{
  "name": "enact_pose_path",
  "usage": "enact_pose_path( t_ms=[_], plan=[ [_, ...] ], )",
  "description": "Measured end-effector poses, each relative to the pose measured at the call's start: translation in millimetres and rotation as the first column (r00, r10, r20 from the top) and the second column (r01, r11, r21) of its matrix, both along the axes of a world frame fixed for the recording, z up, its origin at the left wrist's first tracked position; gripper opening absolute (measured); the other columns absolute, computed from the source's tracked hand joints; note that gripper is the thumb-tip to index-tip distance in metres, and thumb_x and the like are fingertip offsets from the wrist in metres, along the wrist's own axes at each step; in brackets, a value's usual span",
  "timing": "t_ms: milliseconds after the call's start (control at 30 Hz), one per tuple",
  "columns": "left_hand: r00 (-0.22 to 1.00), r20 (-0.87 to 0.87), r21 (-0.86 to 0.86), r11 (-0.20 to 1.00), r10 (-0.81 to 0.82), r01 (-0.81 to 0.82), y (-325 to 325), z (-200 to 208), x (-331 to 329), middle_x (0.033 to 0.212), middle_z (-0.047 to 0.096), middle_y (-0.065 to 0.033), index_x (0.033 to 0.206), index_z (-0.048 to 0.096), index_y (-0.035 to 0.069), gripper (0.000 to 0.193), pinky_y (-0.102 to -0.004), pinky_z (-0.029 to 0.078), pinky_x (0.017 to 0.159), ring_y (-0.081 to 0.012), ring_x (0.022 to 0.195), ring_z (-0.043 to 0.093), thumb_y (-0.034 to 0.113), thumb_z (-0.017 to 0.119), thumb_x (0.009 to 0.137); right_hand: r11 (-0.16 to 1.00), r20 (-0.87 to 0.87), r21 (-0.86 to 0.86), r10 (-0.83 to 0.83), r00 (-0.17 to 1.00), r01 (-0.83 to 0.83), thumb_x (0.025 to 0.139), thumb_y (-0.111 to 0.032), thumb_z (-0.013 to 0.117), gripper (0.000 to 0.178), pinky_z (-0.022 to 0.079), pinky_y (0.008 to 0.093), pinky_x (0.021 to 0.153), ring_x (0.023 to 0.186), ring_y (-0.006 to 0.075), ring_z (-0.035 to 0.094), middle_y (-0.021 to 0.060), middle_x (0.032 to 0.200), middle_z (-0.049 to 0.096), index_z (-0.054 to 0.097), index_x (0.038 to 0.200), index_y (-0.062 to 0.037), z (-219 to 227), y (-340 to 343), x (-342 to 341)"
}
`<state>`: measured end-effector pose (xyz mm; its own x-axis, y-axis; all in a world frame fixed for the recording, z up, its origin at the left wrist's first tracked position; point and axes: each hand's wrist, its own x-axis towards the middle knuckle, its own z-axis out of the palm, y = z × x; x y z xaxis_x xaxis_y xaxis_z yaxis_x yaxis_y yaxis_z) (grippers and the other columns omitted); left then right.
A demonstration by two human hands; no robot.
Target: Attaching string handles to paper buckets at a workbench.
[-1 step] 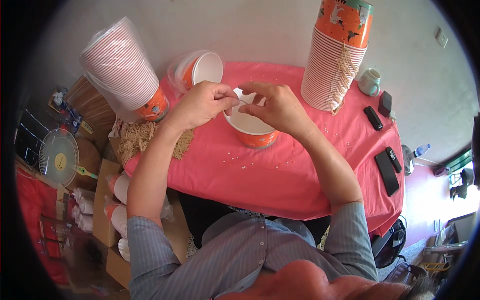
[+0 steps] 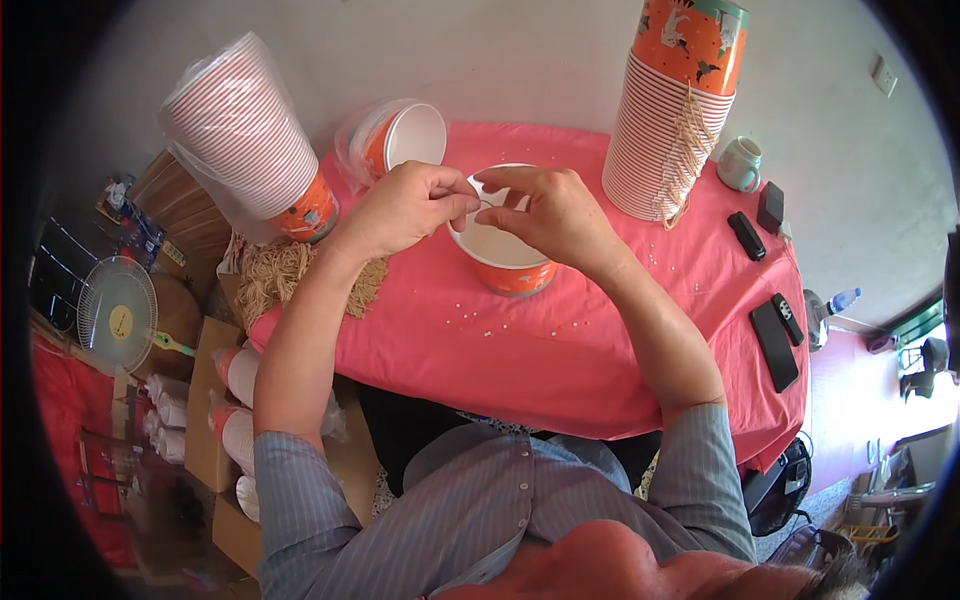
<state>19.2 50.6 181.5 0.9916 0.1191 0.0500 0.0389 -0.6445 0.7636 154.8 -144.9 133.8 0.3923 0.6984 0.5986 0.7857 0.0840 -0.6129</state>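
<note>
Over the rim of a white-lined orange paper bucket, my left hand is closed in a pinch. A short bit of thin cord shows between its fingertips and my right hand. My right thumb is bent toward the other fingers at the cord, while the index finger is raised and reaches left. Most of the cord is hidden by my fingers. The bucket stands upright on the pink tablecloth. A pile of beige cords lies beside my left forearm.
A tall stack of nested buckets, cords hanging down its side, stands at the right back. Another stack in clear plastic leans at the left. Near it lies a tipped bucket. A mug and a phone are at right; small white beads are scattered.
</note>
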Motion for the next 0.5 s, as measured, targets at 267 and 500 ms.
enact_pose_path(
  t_ms=[267,500],
  plan=[
    [1.0,0.006,-0.032,0.999,-0.018,0.019,18,-11,1,0.087,0.076,-0.0024,0.115,0.08,-0.001,0.021,-0.0256,0.044,0.06,-0.0049,0.066,0.054,0.018,0.071,0.109,0.999,-0.029,0.032,0.022,0.999,-0.021,0.099,-0.01,0.08,0.014,0.063,0.0347,0.07,0.072,0.0202,0.078,0.0095,0.085,0.082,0.085,0.111,-0.0047,-8,2,8],
    [0.989,0.143,0.166,0.984,0.04,-0.064,42,-49,-11,0.123,0.079,-0.0091,0.13,0.076,0.002,0.031,-0.033,0.057,0.088,-0.016,0.092,0.071,0.011,0.079,0.101,0.978,-0.135,-0.102,-0.196,0.971,0.183,0.097,-0.019,0.078,0.02,0.062,0.0358,0.073,0.075,0.0207,0.079,0.0125,0.084,0.081,0.083,0.106,-0.0019,-9,2,26]
  ],
)
